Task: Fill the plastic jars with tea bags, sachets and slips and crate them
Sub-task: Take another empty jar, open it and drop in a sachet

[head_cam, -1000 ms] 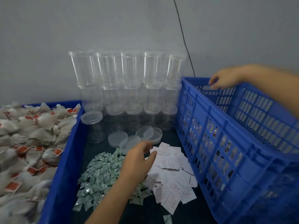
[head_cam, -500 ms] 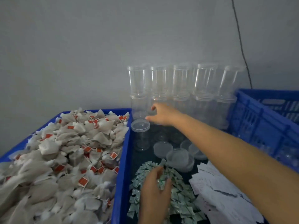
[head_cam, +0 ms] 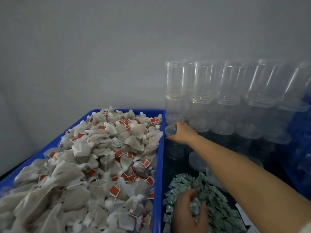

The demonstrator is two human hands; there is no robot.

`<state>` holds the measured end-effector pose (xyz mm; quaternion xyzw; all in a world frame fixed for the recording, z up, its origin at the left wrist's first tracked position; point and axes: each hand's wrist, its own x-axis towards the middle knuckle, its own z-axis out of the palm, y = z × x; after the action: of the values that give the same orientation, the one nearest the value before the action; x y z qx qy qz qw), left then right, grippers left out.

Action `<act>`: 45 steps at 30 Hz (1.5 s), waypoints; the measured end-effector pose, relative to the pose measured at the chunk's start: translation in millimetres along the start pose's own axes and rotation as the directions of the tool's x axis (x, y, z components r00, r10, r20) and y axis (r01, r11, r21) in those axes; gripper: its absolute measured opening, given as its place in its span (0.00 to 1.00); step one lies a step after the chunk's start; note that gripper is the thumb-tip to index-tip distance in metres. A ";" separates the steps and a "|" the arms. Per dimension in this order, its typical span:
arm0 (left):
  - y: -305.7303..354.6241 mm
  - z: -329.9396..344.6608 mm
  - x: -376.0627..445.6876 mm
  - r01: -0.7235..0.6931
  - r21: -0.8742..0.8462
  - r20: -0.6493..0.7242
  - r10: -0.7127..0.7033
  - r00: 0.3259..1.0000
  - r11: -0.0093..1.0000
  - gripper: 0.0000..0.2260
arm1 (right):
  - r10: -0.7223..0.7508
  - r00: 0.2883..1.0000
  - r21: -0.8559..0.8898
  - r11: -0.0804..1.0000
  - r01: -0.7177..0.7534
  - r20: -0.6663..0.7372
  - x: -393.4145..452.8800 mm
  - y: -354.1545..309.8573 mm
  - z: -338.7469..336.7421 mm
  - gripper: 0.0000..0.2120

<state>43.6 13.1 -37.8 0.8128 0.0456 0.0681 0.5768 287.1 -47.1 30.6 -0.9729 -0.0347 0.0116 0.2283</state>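
My right hand gripped the lidded jar at its cap, fingers curled round the rim to lift it. Left hand pinched sachets under its fingertips, readying the fill. Tea bags sat left of both.

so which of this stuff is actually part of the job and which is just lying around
Part of the job:
- lidded jar, under the right hand
- green sachets, gathered by the left hand
- tea bags in the blue tray
- stacked empty jars
- paper slips, just visible
- blue crate, blurred

Just lying about:
- loose lids
- grey wall
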 end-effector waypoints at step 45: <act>64.7 -42.1 -24.4 -0.625 0.585 0.534 0.334 0.776 0.517 0.46 | -0.057 0.992 0.716 0.687 0.120 -0.112 -288.3 83.4 -24.6 0.21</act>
<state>12.5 27.2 35.5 0.9500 -0.2667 0.0554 0.1529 5.7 -153.5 17.4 -0.8019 -0.0652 -0.0259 0.5933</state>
